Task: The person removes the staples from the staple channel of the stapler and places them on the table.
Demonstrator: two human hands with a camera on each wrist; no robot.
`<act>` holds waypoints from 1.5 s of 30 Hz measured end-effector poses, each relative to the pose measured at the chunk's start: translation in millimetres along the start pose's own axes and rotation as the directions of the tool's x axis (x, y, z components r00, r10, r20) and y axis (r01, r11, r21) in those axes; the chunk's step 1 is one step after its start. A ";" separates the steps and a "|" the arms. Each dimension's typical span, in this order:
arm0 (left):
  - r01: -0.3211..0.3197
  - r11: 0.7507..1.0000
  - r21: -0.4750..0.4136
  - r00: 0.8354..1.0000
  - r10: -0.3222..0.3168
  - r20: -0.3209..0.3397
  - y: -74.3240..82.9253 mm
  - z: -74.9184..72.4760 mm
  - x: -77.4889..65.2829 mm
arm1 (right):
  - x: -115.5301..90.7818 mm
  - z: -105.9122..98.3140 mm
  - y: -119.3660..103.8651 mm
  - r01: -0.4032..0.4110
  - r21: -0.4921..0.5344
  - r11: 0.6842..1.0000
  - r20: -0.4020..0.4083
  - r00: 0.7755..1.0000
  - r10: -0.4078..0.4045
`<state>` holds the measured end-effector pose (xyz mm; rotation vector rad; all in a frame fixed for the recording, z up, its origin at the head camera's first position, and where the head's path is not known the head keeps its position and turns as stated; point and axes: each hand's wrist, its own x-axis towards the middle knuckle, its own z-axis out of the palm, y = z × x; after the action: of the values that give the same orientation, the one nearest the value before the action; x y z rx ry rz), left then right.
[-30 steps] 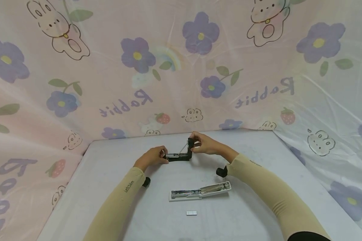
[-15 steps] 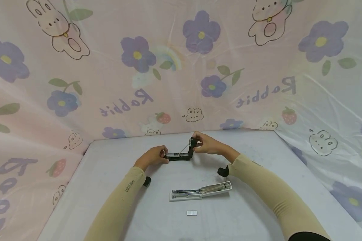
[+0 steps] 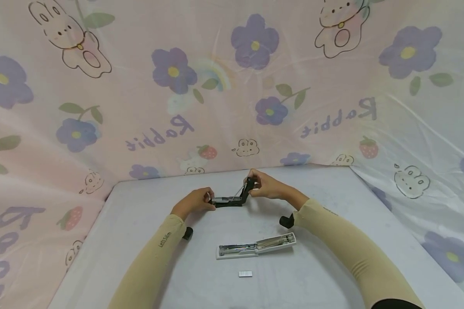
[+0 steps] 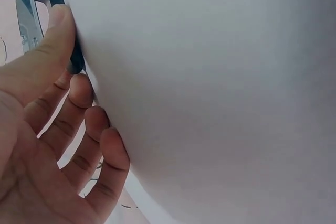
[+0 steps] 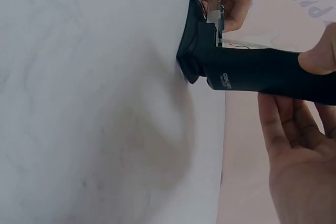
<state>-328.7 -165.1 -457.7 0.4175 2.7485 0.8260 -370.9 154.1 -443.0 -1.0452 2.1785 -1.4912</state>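
Observation:
A black stapler [image 3: 227, 204] lies on the table with its top cover swung up and tilted right, and a thin rod slants between cover and magazine. My left hand [image 3: 193, 202] holds the left end of its base; in the left wrist view the thumb [image 4: 55, 30] presses along the base. My right hand [image 3: 270, 186] pinches the raised cover [image 5: 252, 69] between thumb and fingers, as the right wrist view shows. Nearer to me lies a white stapler [image 3: 237, 256], folded wide open with its metal insides showing. In front of it is a small silver strip of staples [image 3: 245, 274].
The white table [image 3: 147, 266] ends at a patterned curtain [image 3: 216, 141] behind and at both sides. Black wrist-camera mounts [image 3: 286, 221] stick out from both sleeved forearms near the tabletop.
My right hand has shifted slightly right, tilting the black stapler's cover further back from upright. The left hand keeps its hold, and the white stapler and staples stay in place.

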 end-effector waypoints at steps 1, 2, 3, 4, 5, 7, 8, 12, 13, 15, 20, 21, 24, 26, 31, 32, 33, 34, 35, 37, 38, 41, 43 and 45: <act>-0.003 1.000 0.001 1.000 0.003 0.000 -0.4 0.0 -0.2 | -0.2 -0.1 0.3 0.000 0.003 1.000 0.001 1.000 0.000; -0.006 1.000 0.003 1.000 0.006 0.002 -0.7 0.2 -0.3 | -0.4 0.1 0.4 0.001 0.005 1.000 0.001 1.000 -0.001; -0.006 1.000 0.007 1.000 0.006 0.003 -0.7 0.1 -0.4 | -0.7 0.1 0.8 -0.001 0.005 1.000 0.000 1.000 0.001; -0.006 1.000 0.010 1.000 0.006 0.004 -0.6 0.3 -0.6 | -1.1 -0.1 1.2 -0.003 0.004 1.000 -0.001 1.000 0.003; -0.005 1.000 0.014 1.000 0.005 0.005 -0.5 0.6 -0.9 | -1.6 -0.3 1.9 -0.007 -0.001 1.000 -0.002 1.000 0.007; -0.003 1.000 0.023 1.000 0.003 0.003 0.7 0.6 -1.5 | -2.6 -0.6 3.3 -0.010 -0.011 1.000 -0.005 1.000 0.010; -0.002 1.000 0.027 1.000 0.002 0.003 1.3 0.3 -1.7 | -2.6 -0.9 4.2 -0.006 -0.016 1.000 -0.006 1.000 0.005; -0.004 1.000 0.028 1.000 0.004 0.002 3.2 -0.8 -2.3 | -3.4 -2.6 5.7 0.006 -0.023 1.000 -0.007 1.000 -0.006; -0.005 1.000 0.026 1.000 0.005 0.003 3.5 -0.9 -2.4 | -3.5 -3.0 5.7 0.005 -0.024 1.000 -0.009 1.000 -0.006; -0.006 1.000 0.023 1.000 0.006 0.005 3.6 -1.4 -2.5 | -3.8 -3.5 5.1 0.001 -0.024 1.000 -0.012 1.000 -0.001; -0.006 0.999 0.031 1.000 0.006 0.002 3.8 -1.4 -2.7 | -6.6 -4.3 4.7 -0.015 -0.017 1.000 -0.021 1.000 0.015; -0.004 0.999 0.032 1.000 0.004 0.002 3.8 -1.5 -2.9 | -7.5 -4.3 4.8 -0.018 -0.015 1.000 -0.021 1.000 0.018; -0.002 0.999 0.034 1.000 0.002 0.007 4.5 -1.5 -3.7 | -10.3 -4.6 5.4 -0.024 -0.011 1.000 -0.025 0.999 0.024; -0.003 0.999 0.035 1.000 0.003 0.007 5.3 -1.6 -4.1 | -12.1 -5.2 5.9 -0.023 -0.009 1.000 -0.029 0.999 0.023; -0.013 0.999 0.049 1.000 0.012 0.003 6.6 -1.7 -3.6 | -15.3 -7.9 8.5 -0.013 -0.014 1.000 -0.038 0.999 0.012; -0.015 0.998 0.053 1.000 0.015 0.002 6.7 -1.6 -3.3 | -16.0 -8.6 9.3 -0.013 -0.016 1.000 -0.038 0.999 0.013; -0.016 0.998 0.057 1.000 0.016 0.003 6.8 -1.5 -3.2 | -16.8 -9.2 10.3 -0.015 -0.017 1.000 -0.040 0.999 0.014; -0.016 0.998 0.058 1.000 0.016 0.005 7.0 -1.5 -3.0 | -17.7 -9.7 11.5 -0.018 -0.016 1.000 -0.042 0.999 0.017; -0.017 0.998 0.059 1.000 0.016 0.006 7.2 -1.5 -2.9 | -18.6 -10.1 12.4 -0.022 -0.017 1.000 -0.043 0.999 0.021; -0.017 0.998 0.058 1.000 0.016 0.012 7.1 -1.1 -2.4 | -20.5 -10.9 14.7 -0.025 -0.019 1.000 -0.046 0.999 0.024; -0.016 0.998 0.058 1.000 0.015 0.014 7.2 -1.1 -2.4 | -21.5 -11.3 15.6 -0.026 -0.017 1.000 -0.047 0.999 0.025; -0.015 0.998 0.063 1.000 0.014 0.018 6.6 -1.3 -2.3 | -24.0 -12.3 18.5 -0.019 -0.022 1.000 -0.051 0.999 0.018; -0.015 0.998 0.066 1.000 0.014 0.018 6.1 -1.5 -2.2 | -25.9 -13.2 20.2 -0.015 -0.030 0.999 -0.055 0.998 0.013; -0.014 0.998 0.064 1.000 0.013 0.020 6.2 -1.9 -2.5 | -27.7 -14.2 22.9 -0.020 -0.045 0.999 -0.059 0.998 0.017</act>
<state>-325.7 -161.9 -452.3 0.4543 2.7631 0.7339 -369.5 187.8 -461.8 -1.0047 2.2659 -1.4882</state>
